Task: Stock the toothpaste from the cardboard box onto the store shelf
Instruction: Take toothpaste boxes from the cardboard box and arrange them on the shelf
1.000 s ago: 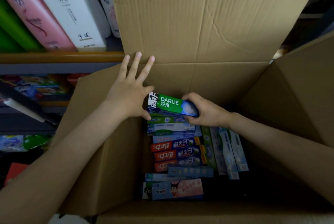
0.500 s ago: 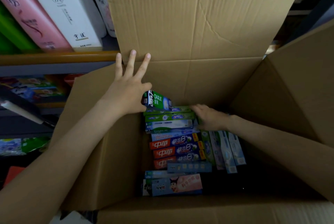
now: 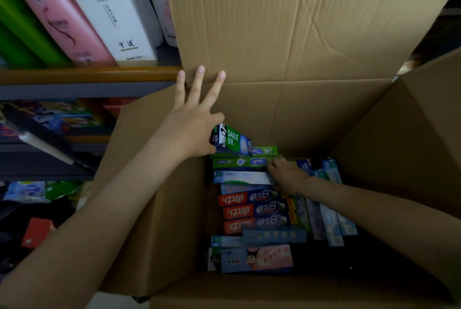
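The left hand (image 3: 192,131) pinches the near end of a green and blue Darlie toothpaste pack (image 3: 232,140), with the thumb on the pack's upper edge and the rest of the grip hidden under the palm. Three of its fingers (image 3: 200,79) are straight and spread, and their tips reach the fold of the cardboard box (image 3: 287,109). The pack is tilted and raised above the stacked packs, close to the box's far wall, and it sticks out to the right of the hand. Just below and to the right, the right hand (image 3: 287,176) reaches down into the box, its fingertips at the end of a green toothpaste pack (image 3: 239,162). Whether it grips that pack cannot be told. Nearer the camera lie three red toothpaste packs (image 3: 249,211) side by side, then paler ones. Behind the box's raised flap, a store shelf (image 3: 87,75) carries a white bottle (image 3: 107,9) and a pink bottle (image 3: 57,17).
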